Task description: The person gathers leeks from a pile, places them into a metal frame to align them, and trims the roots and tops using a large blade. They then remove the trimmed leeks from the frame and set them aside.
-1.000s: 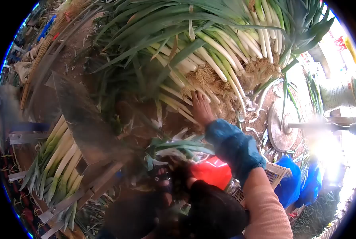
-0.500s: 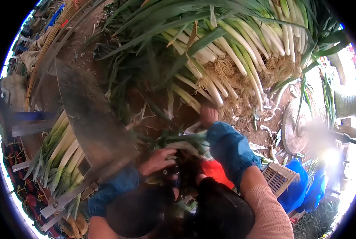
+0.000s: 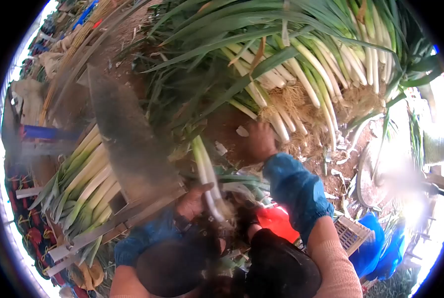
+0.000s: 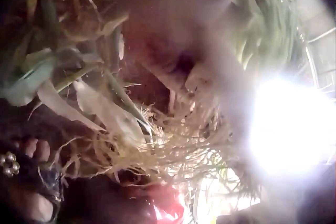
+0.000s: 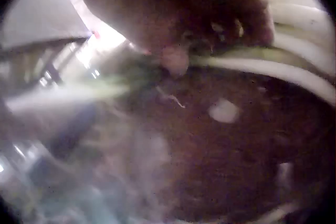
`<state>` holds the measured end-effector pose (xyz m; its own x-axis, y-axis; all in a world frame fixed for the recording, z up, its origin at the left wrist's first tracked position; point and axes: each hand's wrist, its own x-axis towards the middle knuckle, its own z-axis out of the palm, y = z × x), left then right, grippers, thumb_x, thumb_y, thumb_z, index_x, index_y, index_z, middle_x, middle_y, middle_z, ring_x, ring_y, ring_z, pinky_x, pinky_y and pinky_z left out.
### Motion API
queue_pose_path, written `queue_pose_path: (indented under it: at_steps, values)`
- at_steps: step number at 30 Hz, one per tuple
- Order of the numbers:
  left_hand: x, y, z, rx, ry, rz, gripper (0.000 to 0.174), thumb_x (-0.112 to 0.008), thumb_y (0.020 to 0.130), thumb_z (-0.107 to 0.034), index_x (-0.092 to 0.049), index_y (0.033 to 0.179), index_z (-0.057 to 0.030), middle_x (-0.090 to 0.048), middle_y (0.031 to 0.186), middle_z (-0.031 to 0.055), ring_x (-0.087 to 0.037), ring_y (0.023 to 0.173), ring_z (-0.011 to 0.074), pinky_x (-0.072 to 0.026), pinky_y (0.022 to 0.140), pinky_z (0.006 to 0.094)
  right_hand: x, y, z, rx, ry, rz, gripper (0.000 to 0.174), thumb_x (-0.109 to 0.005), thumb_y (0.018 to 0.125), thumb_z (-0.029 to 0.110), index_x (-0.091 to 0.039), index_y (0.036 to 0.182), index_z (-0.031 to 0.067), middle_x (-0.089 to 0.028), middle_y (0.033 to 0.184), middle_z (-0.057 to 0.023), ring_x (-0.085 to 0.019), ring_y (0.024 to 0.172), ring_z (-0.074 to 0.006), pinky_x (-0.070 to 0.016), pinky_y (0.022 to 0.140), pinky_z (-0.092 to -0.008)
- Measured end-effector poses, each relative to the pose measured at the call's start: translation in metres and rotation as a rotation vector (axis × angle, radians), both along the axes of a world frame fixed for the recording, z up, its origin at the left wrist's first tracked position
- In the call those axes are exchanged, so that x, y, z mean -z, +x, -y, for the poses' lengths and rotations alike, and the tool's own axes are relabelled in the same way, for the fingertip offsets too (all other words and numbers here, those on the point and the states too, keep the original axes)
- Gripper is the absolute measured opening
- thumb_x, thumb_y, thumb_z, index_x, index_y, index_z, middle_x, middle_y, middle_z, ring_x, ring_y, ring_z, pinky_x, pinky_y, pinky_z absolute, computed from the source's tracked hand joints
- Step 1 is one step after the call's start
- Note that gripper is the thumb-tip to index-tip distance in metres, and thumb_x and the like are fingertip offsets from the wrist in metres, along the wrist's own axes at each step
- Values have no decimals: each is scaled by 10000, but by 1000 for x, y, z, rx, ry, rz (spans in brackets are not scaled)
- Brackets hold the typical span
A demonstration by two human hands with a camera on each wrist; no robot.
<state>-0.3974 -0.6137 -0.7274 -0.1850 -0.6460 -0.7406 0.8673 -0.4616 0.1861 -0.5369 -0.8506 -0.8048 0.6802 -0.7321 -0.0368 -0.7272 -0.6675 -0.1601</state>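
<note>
Two or so pale leek stalks (image 3: 204, 166) stand nearly upright in my left hand (image 3: 191, 202), which grips them low, just above their roots. Those stringy roots (image 4: 178, 142) hang below the blurred left hand (image 4: 178, 19) in the left wrist view. At the near edge of the big leek pile (image 3: 301, 64), my right hand (image 3: 263, 140) is blurred. Seen from the right wrist, the right hand (image 5: 184, 14) has curled fingers and thumb against a green-white leek (image 5: 247, 65); its fingertips are partly hidden.
A dark metal sheet (image 3: 125, 134) leans at the left, beside a bundle of trimmed-looking leeks (image 3: 90, 181) on a frame. On the right are a round disc base (image 3: 368, 174), a beige crate (image 3: 351, 234) and blue bags (image 3: 373, 243). A red bag (image 3: 277, 221) lies between the feet.
My left hand came into view and now holds leeks upright above the knees. The right hand drew back from the roots, then moved slightly up beside the pile's near stalks.
</note>
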Motion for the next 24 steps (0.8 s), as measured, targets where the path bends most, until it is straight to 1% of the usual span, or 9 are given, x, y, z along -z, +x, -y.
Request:
queue_pose_path:
  at_steps: [5,8,10,11,15,17,21,22,24]
  values:
    - [-10,-4,-3,41,-111,72,612,-715,754,-194,-407,1244,3,-601,985,121,-610,904,268,-523,840,409,87,-25,26,3,-103,-87,320,-445,854,149,-554,1138,48,-601,1002,-187,-593,881,-332,-477,755,-430]
    - [-5,-4,-5,118,-80,61,608,-738,733,-209,-418,1206,0,-584,993,119,-597,928,259,-521,844,401,53,-19,23,112,396,-203,250,-535,827,205,-616,1003,47,-644,820,-159,-624,726,-321,-505,646,-425]
    - [-9,-3,-2,126,-70,59,540,-743,724,-210,-447,1129,-9,-567,964,103,-582,932,243,-525,837,380,8,-19,-3,3,751,293,274,-649,765,239,-643,945,32,-647,728,-127,-628,654,-267,-508,585,-404]
    - [-2,-5,-2,161,-81,67,524,-734,734,-219,-452,1124,-10,-564,959,96,-581,926,240,-527,822,369,9,-19,-27,96,1273,527,352,-698,737,211,-624,1021,15,-656,803,-118,-622,704,-220,-505,608,-378]
    - [-30,-23,14,262,-100,175,447,-654,818,-281,-475,1154,-47,-545,1037,93,-556,978,208,-496,809,335,-58,-22,-107,-51,1228,474,618,-656,812,218,-363,1315,12,-565,1135,-173,-541,1024,-216,-444,878,-366]
    - [-6,-11,-10,500,-223,241,424,-531,909,-271,-439,1287,-102,-494,1230,91,-516,1071,227,-457,892,355,-72,-13,-122,170,1718,872,616,-637,828,143,-323,1345,28,-531,1186,-139,-518,1095,-246,-453,896,-366]
    - [37,-5,-37,643,-798,677,471,-512,918,-322,-426,1323,-97,-412,1113,60,-479,927,168,-437,811,305,-87,-11,-112,152,1969,822,459,-631,791,75,-469,1219,38,-573,1059,-138,-603,908,-264,-520,742,-361]
    - [62,-4,-43,585,-842,695,492,-543,899,-304,-421,1329,-99,-423,1150,59,-494,920,156,-447,796,297,-90,-11,-104,378,2299,702,408,-656,766,71,-526,1151,37,-580,1036,-134,-608,887,-281,-513,768,-387]
    - [7,-2,-24,437,-826,540,468,-562,891,-270,-447,1315,-110,-468,1225,67,-538,913,134,-470,771,284,-86,-13,-85,364,2117,639,404,-638,775,75,-516,1158,36,-583,1004,-132,-611,892,-280,-523,750,-378]
